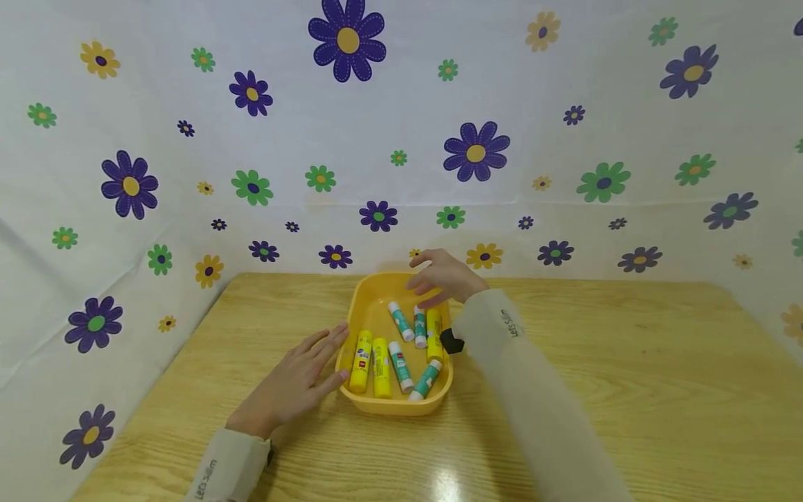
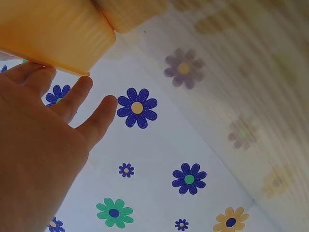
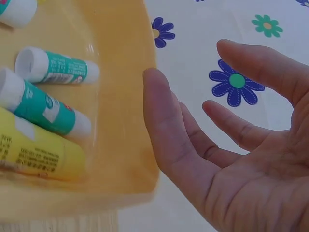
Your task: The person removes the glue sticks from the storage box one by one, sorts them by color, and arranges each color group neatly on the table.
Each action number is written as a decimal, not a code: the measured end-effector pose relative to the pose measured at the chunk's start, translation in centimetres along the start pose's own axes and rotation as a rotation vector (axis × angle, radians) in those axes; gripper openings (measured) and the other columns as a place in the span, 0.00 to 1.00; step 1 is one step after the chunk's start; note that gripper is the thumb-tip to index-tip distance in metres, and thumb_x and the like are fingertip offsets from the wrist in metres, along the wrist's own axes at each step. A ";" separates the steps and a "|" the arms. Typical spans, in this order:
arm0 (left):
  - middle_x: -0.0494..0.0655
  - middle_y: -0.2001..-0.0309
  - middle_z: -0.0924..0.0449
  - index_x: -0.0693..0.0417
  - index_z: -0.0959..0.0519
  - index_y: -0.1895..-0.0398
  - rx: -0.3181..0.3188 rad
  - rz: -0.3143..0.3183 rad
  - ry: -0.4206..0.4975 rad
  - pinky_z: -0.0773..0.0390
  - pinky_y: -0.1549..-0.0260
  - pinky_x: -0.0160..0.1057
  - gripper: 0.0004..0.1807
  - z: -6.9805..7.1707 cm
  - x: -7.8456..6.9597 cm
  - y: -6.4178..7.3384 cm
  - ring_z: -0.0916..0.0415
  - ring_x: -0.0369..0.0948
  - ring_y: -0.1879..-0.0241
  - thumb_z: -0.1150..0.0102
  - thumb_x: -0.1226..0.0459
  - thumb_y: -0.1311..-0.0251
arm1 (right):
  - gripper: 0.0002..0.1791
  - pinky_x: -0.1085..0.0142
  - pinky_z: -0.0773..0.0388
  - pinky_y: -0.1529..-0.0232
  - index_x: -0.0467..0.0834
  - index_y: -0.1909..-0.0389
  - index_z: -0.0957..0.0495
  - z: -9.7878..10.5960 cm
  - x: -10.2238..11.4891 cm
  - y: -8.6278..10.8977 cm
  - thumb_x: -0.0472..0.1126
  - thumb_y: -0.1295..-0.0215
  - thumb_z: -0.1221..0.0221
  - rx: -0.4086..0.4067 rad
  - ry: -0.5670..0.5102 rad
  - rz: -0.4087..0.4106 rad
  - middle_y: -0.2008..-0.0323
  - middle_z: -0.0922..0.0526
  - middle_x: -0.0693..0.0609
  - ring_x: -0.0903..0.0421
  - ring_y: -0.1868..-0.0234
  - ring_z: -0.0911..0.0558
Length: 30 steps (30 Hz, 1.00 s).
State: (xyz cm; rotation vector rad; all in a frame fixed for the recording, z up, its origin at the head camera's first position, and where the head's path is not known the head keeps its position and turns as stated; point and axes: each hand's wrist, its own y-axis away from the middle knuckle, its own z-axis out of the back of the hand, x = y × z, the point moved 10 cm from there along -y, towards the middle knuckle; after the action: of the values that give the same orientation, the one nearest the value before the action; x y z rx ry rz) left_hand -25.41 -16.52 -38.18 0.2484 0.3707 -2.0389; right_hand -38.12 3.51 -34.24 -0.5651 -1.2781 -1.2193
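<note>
A yellow plastic basket (image 1: 394, 407) stands on the table holding several glue sticks. Two yellow glue sticks (image 1: 381, 369) lie at its near left, and a third yellow glue stick (image 1: 434, 336) is along the right wall. Smaller teal-and-white glue sticks (image 1: 400, 366) lie between and beyond them. My left hand (image 1: 291, 383) has its fingers extended against the basket's left rim. Above the far right corner, my right hand (image 1: 448, 274) has loosely bent fingers and nothing in its grasp; in the right wrist view its thumb and fingers are apart beside the basket wall.
The wooden table (image 1: 627, 390) extends on both sides of the basket. Behind it and at the left hangs a white cloth (image 1: 401, 111) printed with purple, green and yellow flowers. A dark object (image 1: 452, 341) shows at the right sleeve's cuff.
</note>
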 end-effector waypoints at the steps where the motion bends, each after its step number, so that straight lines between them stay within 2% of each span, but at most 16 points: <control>1: 0.47 0.21 0.47 0.53 0.44 0.19 0.001 0.002 0.004 0.43 0.32 0.69 0.38 0.0 0.0 0.0 0.45 0.59 0.25 0.50 0.48 0.25 | 0.30 0.53 0.15 0.52 0.37 0.30 0.34 -0.2 -0.1 -0.2 0.33 0.31 0.38 -0.005 -0.004 -0.015 0.44 0.23 0.36 0.37 0.42 0.22; 7: 0.48 0.21 0.46 0.53 0.44 0.20 -0.006 0.009 0.001 0.42 0.33 0.69 0.37 0.2 0.0 0.4 0.44 0.59 0.26 0.51 0.48 0.25 | 0.30 0.51 0.16 0.50 0.36 0.31 0.34 -1.6 -0.5 -1.2 0.32 0.32 0.38 0.006 -0.017 -0.040 0.46 0.22 0.36 0.38 0.43 0.21; 15: 0.46 0.20 0.48 0.51 0.45 0.19 0.013 0.029 0.002 0.43 0.32 0.69 0.37 -0.1 0.2 0.4 0.45 0.58 0.25 0.51 0.47 0.25 | 0.27 0.51 0.16 0.50 0.37 0.33 0.31 -2.8 -1.4 -2.1 0.33 0.31 0.38 0.015 0.030 -0.067 0.48 0.19 0.38 0.39 0.45 0.19; 23: 0.46 0.20 0.47 0.51 0.45 0.19 0.007 0.019 0.000 0.41 0.32 0.68 0.37 0.0 0.2 0.3 0.43 0.58 0.26 0.51 0.47 0.25 | 0.27 0.51 0.16 0.48 0.36 0.33 0.31 -3.3 -1.7 -2.2 0.33 0.31 0.38 0.022 0.061 -0.079 0.46 0.21 0.37 0.39 0.47 0.18; 30: 0.45 0.20 0.48 0.52 0.45 0.19 0.015 0.003 0.006 0.38 0.34 0.67 0.37 -0.2 0.0 0.0 0.40 0.58 0.28 0.52 0.47 0.25 | 0.27 0.52 0.16 0.50 0.37 0.34 0.30 -3.5 -2.5 -2.3 0.33 0.32 0.36 0.010 0.094 -0.120 0.47 0.22 0.38 0.40 0.50 0.19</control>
State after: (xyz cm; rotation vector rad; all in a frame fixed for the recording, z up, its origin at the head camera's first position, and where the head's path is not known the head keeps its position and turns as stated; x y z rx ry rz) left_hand -25.36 -16.43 -38.37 0.2644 0.3588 -2.0389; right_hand -38.40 0.61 -38.11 -0.4236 -1.2523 -1.3226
